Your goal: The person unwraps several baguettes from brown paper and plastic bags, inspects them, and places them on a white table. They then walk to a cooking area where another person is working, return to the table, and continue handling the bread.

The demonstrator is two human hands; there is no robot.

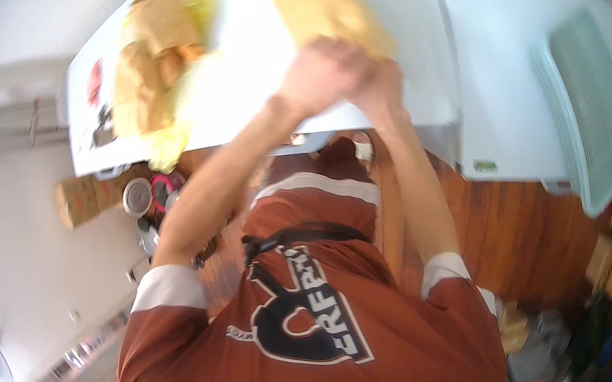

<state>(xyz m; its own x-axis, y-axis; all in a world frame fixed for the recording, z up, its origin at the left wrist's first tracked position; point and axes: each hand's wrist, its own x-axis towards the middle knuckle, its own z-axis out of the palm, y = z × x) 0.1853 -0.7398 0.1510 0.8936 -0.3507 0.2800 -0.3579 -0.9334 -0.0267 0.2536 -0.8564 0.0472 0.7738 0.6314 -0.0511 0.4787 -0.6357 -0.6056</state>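
Observation:
A tan paper bag (331,5) lies on the white table (242,104) before me, and its near end is bunched up. My left hand (324,72) is closed on that end, with the knuckles facing up. Close against it, my right hand (382,87) grips the same end of the bag. Motion blur hides the fingers of both hands, so the exact grip on the paper cannot be made out.
Brown paper bags (140,86) and a yellow plastic bag (167,149) lie at the table's left. A pale green plastic basket (585,108) stands on the right-hand table (507,114). Cardboard boxes (80,202) are on the floor to the left.

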